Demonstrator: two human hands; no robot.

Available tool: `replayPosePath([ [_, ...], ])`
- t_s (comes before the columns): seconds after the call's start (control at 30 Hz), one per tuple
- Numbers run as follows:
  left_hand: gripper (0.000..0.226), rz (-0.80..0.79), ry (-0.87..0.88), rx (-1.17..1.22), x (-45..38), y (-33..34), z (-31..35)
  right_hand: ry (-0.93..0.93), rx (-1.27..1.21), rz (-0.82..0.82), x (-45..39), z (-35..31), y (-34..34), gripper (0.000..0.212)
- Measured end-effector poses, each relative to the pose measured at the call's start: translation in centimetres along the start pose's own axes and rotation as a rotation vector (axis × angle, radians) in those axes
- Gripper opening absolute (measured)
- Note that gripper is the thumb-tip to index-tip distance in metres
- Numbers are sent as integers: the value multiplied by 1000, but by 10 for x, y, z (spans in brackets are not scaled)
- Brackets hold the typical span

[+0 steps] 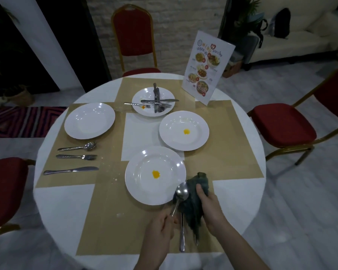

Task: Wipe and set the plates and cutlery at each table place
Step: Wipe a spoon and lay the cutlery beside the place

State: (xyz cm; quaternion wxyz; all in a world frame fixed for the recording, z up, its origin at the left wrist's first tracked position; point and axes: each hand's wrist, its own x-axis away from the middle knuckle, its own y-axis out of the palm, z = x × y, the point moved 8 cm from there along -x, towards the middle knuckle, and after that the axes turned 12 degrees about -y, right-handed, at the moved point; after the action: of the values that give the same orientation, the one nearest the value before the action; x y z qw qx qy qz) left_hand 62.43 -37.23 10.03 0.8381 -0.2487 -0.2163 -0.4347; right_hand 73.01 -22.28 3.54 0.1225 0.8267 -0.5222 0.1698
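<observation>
Toward the table's left edge one clean plate point(89, 120) already has its spoon, fork and knife point(71, 170) laid out. Near the front edge, my left hand point(160, 229) pinches a spoon point(181, 191) by its handle, bowl raised over the rim of the stained plate point(155, 175). My right hand point(209, 207) grips the dark cloth point(193, 199) just beside the bowl. I should wrap the cloth around the bowl and draw it down the handle.
</observation>
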Motion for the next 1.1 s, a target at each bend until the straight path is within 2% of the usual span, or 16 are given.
replayPosePath([
  [0.07, 26, -25, -8, -30, -1, 8, -1, 97, -46, -210, 20, 3, 22, 35],
  [0.13, 25, -45, -24, -56, -1, 15, -4, 134, -134, -248, 34, 5, 36, 32],
  [0.3, 25, -81, -24, -117, 3, 20, -8, 45, -105, -4, 22, 12, 25, 19],
  [0.47, 26, -42, -1, -102, 8, 18, -2, -121, 113, 161, 4, -13, 9, 16],
  [0.57, 30, 17, 6, -43, 9, 9, 4, -152, 93, 260, -1, -25, -12, 15],
  [0.6, 30, 32, 11, -18, 8, 6, 5, -126, 39, 217, -1, -23, -13, 18],
  [0.73, 26, -13, -22, -2, -5, 19, 2, 79, -205, -196, 29, -9, 33, 30],
  [0.77, 24, -40, -38, 0, -7, 25, -1, 107, -268, -223, 37, -8, 42, 32],
  [0.83, 22, -81, -50, 0, -7, 34, -5, 140, -356, -140, 40, -6, 46, 35],
  [0.97, 26, -109, -34, -18, 0, 41, -1, 198, -422, 94, 30, -5, 34, 21],
  [1.1, 26, -93, -39, -73, -2, 38, 9, 86, -205, 219, 14, -6, 23, 19],
])
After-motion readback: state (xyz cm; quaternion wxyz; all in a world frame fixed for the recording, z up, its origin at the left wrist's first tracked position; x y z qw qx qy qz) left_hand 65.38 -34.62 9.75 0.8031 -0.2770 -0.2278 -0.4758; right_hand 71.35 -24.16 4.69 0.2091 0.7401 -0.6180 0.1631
